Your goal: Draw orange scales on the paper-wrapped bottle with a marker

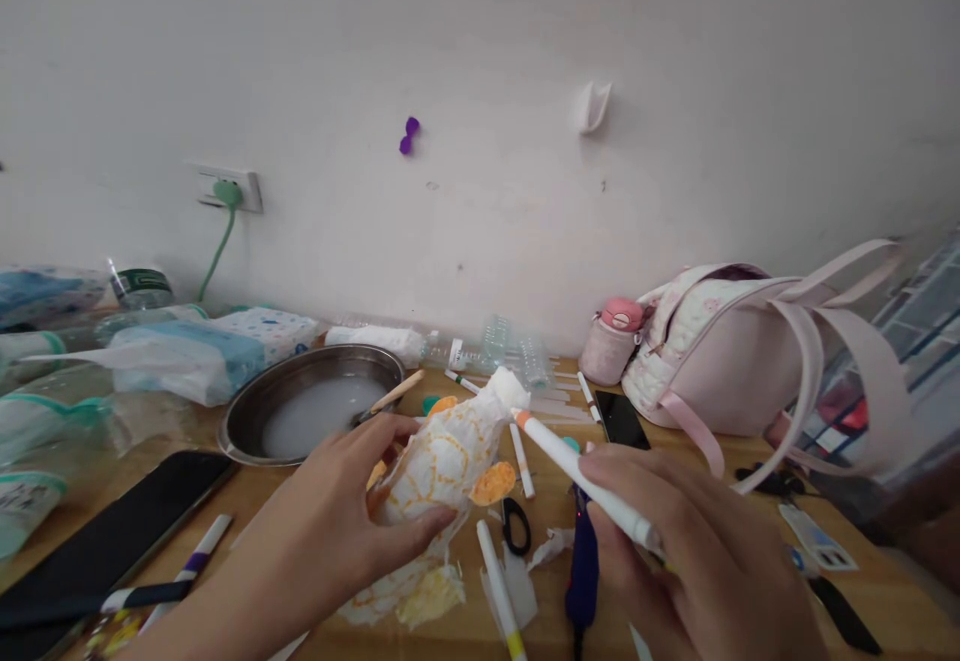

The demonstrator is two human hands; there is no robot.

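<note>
Over the brown wooden table (892,563), the left hand (337,511) curls its fingers round a white, orange-lined papery figure (439,459). I see the right hand (705,546) pinching a white, orange-tipped marker (574,466) at its end.

Bare left hand (352,511) and forearm (232,591), bare right hand (705,551), slim fingers (652,476)

Homelike craft table (420,643): markers (585,478), metal bowl (237,413), pink bag (727,371).
</note>
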